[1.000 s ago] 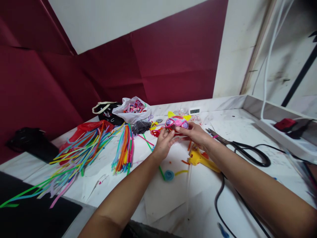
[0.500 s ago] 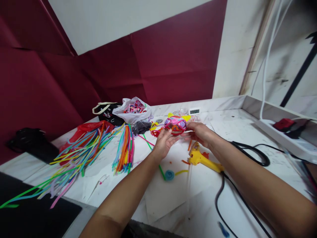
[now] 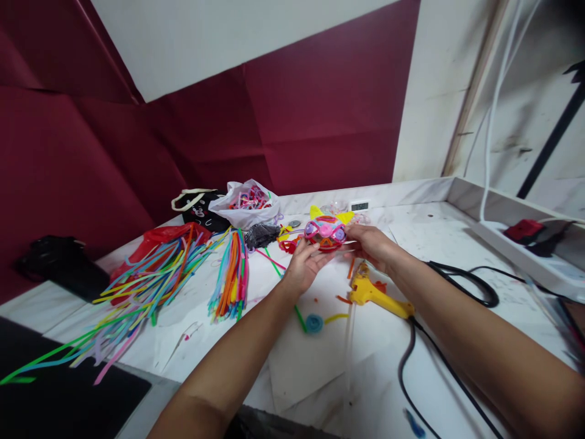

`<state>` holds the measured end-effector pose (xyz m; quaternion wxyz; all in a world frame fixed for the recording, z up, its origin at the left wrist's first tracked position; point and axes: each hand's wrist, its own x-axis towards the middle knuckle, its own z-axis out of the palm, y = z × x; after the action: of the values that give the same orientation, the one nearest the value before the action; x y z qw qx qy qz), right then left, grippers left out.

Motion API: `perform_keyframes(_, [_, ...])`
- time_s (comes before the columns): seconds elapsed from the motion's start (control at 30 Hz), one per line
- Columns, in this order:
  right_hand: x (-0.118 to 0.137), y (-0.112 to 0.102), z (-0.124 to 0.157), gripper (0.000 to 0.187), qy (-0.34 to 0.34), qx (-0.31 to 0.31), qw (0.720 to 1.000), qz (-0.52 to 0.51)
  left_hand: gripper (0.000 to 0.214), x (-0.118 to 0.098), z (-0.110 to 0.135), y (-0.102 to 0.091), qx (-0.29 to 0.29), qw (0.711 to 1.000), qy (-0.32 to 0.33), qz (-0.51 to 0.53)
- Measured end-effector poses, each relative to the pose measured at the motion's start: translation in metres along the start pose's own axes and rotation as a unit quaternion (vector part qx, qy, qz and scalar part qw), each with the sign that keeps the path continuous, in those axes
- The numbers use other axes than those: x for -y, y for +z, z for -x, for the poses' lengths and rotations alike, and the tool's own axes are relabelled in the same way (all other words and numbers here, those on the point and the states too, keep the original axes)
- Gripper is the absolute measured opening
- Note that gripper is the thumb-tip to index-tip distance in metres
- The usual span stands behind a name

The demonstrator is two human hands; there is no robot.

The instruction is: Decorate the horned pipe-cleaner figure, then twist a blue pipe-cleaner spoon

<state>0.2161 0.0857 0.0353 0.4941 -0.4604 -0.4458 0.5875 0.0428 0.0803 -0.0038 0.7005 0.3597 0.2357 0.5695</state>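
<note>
Between my two hands I hold a small pipe-cleaner animal head [image 3: 325,230], with yellow pointed ears, purple round eyes, a pink middle and red strands around it. My left hand [image 3: 305,268] grips it from below left, its thumb against the lower edge. My right hand [image 3: 371,244] has its fingertips on the right side. Below my right hand lies a yellow glue gun [image 3: 379,297] with a black cord. A blue pipe-cleaner coil [image 3: 314,323] lies nearer to me, between a green and a yellow piece.
Loose coloured pipe cleaners [image 3: 137,292] spread over the left side, beside a sorted bundle [image 3: 231,277]. Behind stand a white plastic bag [image 3: 247,213] of coloured pieces, a black bag [image 3: 198,207] and a small digital display [image 3: 359,207]. A power strip [image 3: 530,256] sits on the right.
The animal head has tilted a little, so its eyes and pink middle face me more and the ears stand higher. Both hands keep their hold in nearly the same place.
</note>
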Motion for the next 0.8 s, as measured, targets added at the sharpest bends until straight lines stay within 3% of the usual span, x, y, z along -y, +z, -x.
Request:
perform_keyframes(0.4, [0.004, 0.003, 0.006, 0.019, -0.013, -0.001, 1.000, 0.028, 0.032, 0.003, -0.002, 0.001, -0.022, 0.999, 0.021, 0.021])
perform_keyframes(0.8, [0.007, 0.000, 0.007, 0.008, -0.022, -0.026, 0.997, 0.076, 0.031, -0.009, -0.011, -0.009, -0.090, 0.994, 0.042, 0.055])
